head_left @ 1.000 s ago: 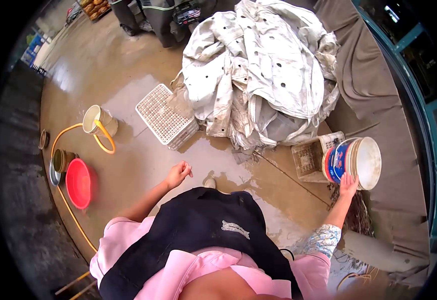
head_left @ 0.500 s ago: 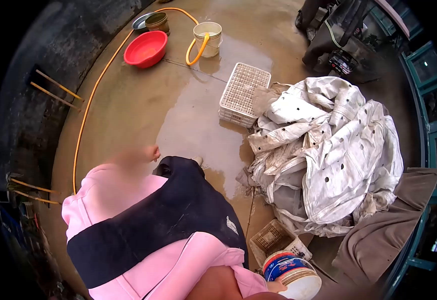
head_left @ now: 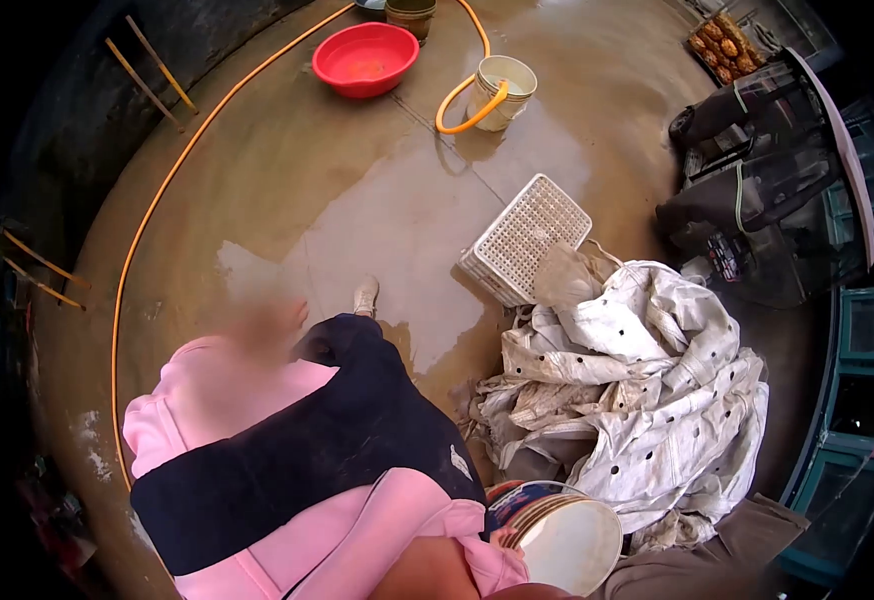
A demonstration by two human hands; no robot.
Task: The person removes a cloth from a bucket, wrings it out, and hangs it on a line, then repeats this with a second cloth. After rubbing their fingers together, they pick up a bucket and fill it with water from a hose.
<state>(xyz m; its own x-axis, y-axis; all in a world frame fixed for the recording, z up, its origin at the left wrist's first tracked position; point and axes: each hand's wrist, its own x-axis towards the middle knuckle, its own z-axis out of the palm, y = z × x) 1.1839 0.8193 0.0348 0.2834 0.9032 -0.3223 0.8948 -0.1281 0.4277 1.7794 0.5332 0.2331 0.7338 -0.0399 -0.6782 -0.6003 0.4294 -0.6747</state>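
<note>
Near the bottom of the head view, my right hand point(head_left: 506, 541) grips the side of a plastic bucket point(head_left: 569, 548) by its ribbed rim. The bucket is tilted so that its pale round end faces me, and a blue and red label shows on its side. My left hand point(head_left: 300, 313) is out in front of the pink sleeve, over the wet floor; blur covers most of it and its fingers cannot be made out. Right beside the bucket lies a heap of dirty white sheeting point(head_left: 647, 390) with dark holes.
An upturned white crate point(head_left: 532, 235) stands beyond the sheeting. Farther off are a red basin point(head_left: 365, 60) and a pale bucket point(head_left: 505, 92) with an orange hose point(head_left: 182, 165) looped into it. A dark vehicle point(head_left: 757, 190) is at the right. One shoe point(head_left: 366, 294) shows ahead.
The view has shifted, bringing the shoe and more of the vehicle into sight. The held bucket has moved up and left beside the sheeting; the small brown crate behind it no longer shows.
</note>
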